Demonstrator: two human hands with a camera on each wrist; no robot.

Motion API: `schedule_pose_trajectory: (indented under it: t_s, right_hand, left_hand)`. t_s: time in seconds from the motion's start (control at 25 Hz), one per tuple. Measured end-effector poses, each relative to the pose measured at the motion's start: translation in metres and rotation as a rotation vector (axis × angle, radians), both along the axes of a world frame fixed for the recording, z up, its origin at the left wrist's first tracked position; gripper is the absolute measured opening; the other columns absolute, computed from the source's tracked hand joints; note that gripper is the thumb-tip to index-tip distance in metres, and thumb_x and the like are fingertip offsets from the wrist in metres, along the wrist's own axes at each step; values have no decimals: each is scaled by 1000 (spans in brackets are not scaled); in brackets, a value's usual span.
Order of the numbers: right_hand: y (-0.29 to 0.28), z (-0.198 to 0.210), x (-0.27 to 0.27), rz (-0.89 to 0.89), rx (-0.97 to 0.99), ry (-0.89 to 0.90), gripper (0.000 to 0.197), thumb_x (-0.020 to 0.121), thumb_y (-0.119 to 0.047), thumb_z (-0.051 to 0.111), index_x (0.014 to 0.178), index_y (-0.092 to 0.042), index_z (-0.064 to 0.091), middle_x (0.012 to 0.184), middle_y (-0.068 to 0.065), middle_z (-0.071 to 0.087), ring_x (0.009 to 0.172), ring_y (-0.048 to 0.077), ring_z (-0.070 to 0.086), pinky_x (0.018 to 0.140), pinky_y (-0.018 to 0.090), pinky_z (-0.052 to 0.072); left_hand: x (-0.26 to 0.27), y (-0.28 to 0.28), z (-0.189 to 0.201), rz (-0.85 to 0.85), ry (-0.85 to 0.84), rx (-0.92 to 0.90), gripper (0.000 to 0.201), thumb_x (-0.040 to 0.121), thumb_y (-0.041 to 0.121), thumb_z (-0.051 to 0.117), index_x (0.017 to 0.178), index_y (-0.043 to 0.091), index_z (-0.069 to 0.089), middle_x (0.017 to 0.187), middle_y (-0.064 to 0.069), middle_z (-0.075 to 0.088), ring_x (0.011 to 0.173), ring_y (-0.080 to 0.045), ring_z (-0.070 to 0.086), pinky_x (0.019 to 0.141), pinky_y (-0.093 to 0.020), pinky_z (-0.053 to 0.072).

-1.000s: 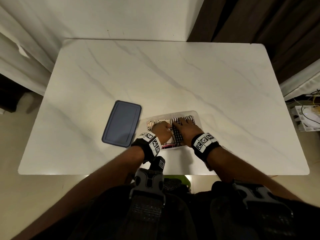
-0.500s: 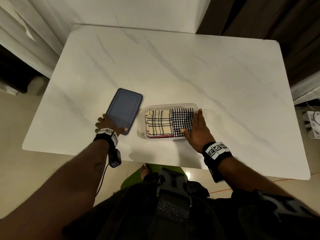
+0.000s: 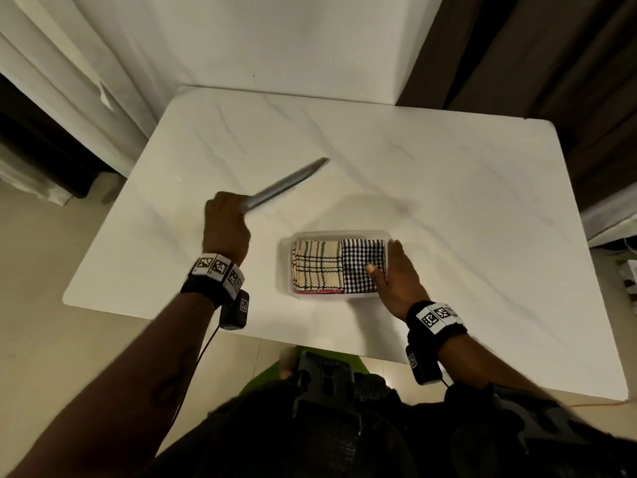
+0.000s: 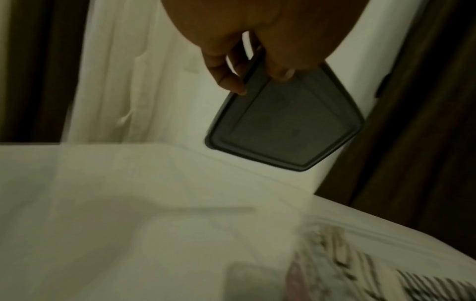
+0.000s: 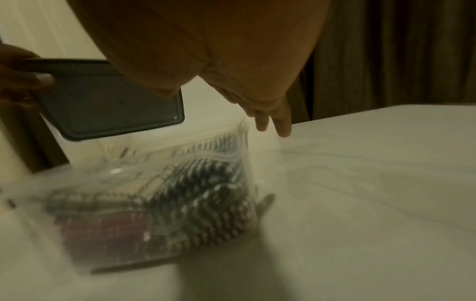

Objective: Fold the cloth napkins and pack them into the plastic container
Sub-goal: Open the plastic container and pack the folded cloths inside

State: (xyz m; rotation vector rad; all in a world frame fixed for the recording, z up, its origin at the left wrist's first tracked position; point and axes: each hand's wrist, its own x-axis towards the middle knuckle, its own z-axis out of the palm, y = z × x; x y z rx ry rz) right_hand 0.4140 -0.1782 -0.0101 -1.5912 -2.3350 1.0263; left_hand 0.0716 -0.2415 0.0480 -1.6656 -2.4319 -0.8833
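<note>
Your left hand (image 3: 225,229) grips the dark grey rectangular plastic lid (image 3: 286,188) by one short end, thumb on one face and fingers curled behind the rim, and holds it in the air above the white marble-patterned bench (image 3: 448,188). From the head view the lid shows almost edge-on and blurred, slanting up and away from your knuckles; the left wrist view shows its recessed face (image 4: 285,126) tilted, clear of the bench.

Your right hand (image 3: 396,274) lies flat with straight fingers against the right end of the clear rectangular plastic container (image 3: 286,263), the thumb reaching over the rim onto the cloth inside. That hand holds nothing.

The container sits on the bench near your edge, to the right of the raised lid. Inside it, a cream folded napkin with dark plaid lines (image 3: 315,265) fills the left half and a black-and-white checked folded napkin (image 3: 362,260) fills the right half, side by side and touching. A red patterned cloth (image 3: 319,291) shows beneath them along the near wall.
</note>
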Motion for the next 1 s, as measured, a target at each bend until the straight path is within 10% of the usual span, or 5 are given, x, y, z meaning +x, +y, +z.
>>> schedule_pose_trajectory:
  t_s: [0.16,0.44,0.72,0.84,1.0]
  right_hand:
    - [12,28,14,-373,-92,529,51,99,-53,33,136,-21,48,117,7,61,96,17,60,86,29,48]
    - [3,-3,36,-318,-184,214,30,96,-21,53,126,-17,57,95,4,66,83,27,64,76,33,49]
    - [0,-4,24,-443,-293,335,28,94,-14,59,123,-10,59,99,14,67,61,24,65,49,21,51]
    - [3,1,21,-507,-449,399,20,94,-8,58,114,-4,57,88,19,69,58,28,64,55,34,58]
    - [19,3,23,-500,-571,348,16,91,-6,64,104,-2,58,79,20,70,55,30,63,58,38,58]
  left_hand:
    - [72,-15,1,-374,52,60,46,81,-9,48,116,14,67,113,-9,52,110,-30,47,97,-33,42]
    - [103,-57,-61,-533,-97,-225,50,78,5,41,121,15,64,135,-6,44,127,-24,42,100,-38,46]
    - [89,-28,-51,-84,-288,-136,32,89,3,51,119,12,60,127,-4,52,115,-20,51,100,-35,44]
    - [71,13,-51,71,-462,-397,35,97,21,53,128,7,59,132,-11,57,118,-25,56,105,-34,40]
    - [51,44,-50,140,-659,-572,29,94,25,59,90,0,71,90,-18,71,87,-34,69,81,-41,58]
